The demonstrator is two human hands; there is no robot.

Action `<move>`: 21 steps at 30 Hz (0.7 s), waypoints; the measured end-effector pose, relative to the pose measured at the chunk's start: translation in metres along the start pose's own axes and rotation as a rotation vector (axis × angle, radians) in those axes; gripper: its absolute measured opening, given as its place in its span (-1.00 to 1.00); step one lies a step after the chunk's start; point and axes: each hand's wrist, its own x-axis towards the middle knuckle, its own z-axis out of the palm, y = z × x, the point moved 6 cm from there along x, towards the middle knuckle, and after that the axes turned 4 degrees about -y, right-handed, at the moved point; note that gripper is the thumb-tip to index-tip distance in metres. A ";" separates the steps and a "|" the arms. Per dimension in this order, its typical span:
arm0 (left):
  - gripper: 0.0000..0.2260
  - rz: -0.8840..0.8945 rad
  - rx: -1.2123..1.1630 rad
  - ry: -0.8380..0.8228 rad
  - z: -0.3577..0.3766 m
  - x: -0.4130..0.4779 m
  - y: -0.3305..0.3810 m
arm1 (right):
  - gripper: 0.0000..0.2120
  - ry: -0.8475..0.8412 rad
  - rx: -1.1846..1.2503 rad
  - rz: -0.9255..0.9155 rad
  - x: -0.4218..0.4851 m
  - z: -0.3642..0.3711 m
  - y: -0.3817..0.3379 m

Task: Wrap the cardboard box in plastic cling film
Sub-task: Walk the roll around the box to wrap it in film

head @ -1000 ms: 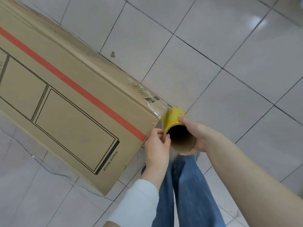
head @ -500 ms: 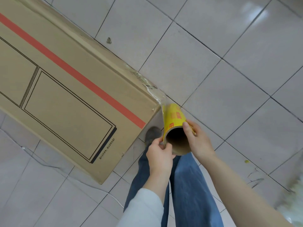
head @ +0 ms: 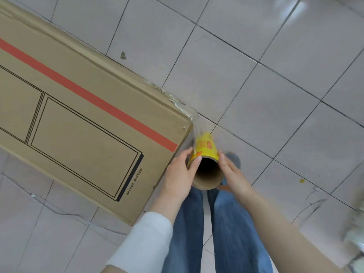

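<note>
A long cardboard box [head: 82,123] with a red stripe and black printed frames stands on the tiled floor at the left. A yellow cling film roll [head: 205,160] with a brown cardboard core is held upright at the box's right end. My left hand [head: 180,174] grips the roll's left side and my right hand [head: 233,174] grips its right side. Clear film [head: 194,119] stretches from the roll to the box's far right corner, where it looks crinkled over the edge.
Grey floor tiles [head: 256,66] spread to the right and behind the box. My legs in blue jeans [head: 220,233] stand just below the roll, a grey shoe [head: 235,157] beside it. A blurred pale object [head: 356,239] sits at the right edge.
The roll has moved around the box's right corner toward the near end face, both hands staying on it. The film now stretches from the far corner. The view has shifted.
</note>
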 end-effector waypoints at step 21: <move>-0.65 -0.075 -0.541 -0.105 0.043 -0.047 -0.087 | -0.41 0.333 -0.359 -0.155 0.006 0.025 0.039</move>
